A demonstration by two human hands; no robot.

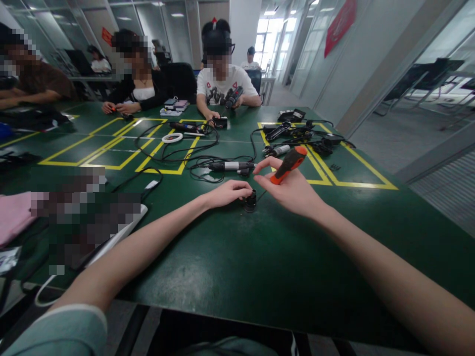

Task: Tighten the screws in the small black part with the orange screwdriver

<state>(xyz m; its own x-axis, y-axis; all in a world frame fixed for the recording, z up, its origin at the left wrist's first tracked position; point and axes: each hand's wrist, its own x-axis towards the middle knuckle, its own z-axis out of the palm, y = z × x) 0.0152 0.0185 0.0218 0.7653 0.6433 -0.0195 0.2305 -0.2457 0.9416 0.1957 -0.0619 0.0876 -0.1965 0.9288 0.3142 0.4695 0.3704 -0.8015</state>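
Green counter [237, 257], marked in yellow tape boxes [111, 165].
On it: tangled black cables [174, 148], white ring [172, 138], small black part [251, 201] mid-front, pink cloth [13, 215] far left.

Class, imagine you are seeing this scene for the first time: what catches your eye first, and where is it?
The orange-and-black screwdriver stands out, held in the right hand above the green table. Beside it, the left hand touches a small black part on the table. Behind them, black cables tangle across yellow tape lines.
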